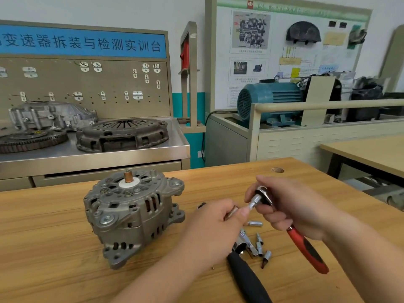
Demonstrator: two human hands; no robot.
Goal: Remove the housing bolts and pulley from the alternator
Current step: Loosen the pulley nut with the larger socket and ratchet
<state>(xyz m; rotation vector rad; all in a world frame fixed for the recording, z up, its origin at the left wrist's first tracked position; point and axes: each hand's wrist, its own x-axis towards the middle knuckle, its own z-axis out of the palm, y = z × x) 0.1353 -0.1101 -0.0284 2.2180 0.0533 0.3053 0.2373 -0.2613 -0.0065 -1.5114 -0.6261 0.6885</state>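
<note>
A grey alternator [133,213] stands on the wooden table [54,248], its copper shaft end [128,176] pointing up. To its right, my right hand [290,211] grips a ratchet [306,248] with a red and black handle, held above the table. A silver socket [254,201] sits on the ratchet head. My left hand [216,224] pinches the socket's tip with thumb and fingers, and a small brownish part shows between those fingers. Both hands are apart from the alternator.
Several loose sockets and bits [260,246] lie on the table under my hands, beside a tool with a black handle [247,278]. Behind stands a steel bench [131,154] bearing a clutch cover [122,134], a flywheel and a gearbox housing. A blue motor [269,101] sits at the back right.
</note>
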